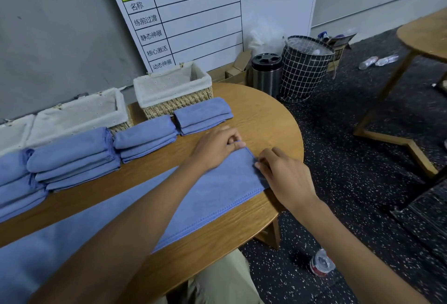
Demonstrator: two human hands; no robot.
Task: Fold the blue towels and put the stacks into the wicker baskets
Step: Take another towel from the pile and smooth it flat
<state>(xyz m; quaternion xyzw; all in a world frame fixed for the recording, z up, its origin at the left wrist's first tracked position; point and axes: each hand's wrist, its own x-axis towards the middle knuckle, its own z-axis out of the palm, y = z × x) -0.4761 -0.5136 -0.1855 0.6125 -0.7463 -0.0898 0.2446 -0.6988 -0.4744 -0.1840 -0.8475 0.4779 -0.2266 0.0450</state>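
Knee in beige trousers (217, 282) at bottom edge, under the table rim. Above it the flat towel (193, 207), blue, spread lengthwise on the wooden table (266, 115), running from the lower left out to both hands at its far end.

Left hand (217, 148): fingers curled, pinching the far corner of the towel; corner tip pokes out just past the fingertips. Right hand (285, 177): fingers bent, pinching the short edge at the near corner, palm lying on cloth.

Handling, judged: thin, soft, light microfibre, no stiffness, will droop and crease when lifted; not slippery, not fragile. Stitched hem is the best hold, at the two corners where the fingers already sit. Likely next: carry that end back over to halve it.

Beyond the left fingers: four folded stacks (77, 158) in a row, sitting on the table, not yet in baskets. Behind them the wicker baskets (174, 90), white cloth lining, nothing visible inside; one straight past the left fingertips, others off to the left.

Room: grey wall, printed chart board (205, 13) leaning on it, metal bin (266, 73) and checked hamper (304, 69) beyond the right fingers, speckled dark floor (350, 158), plastic bottle (321, 265) on it, second wooden table (425, 35) far right.
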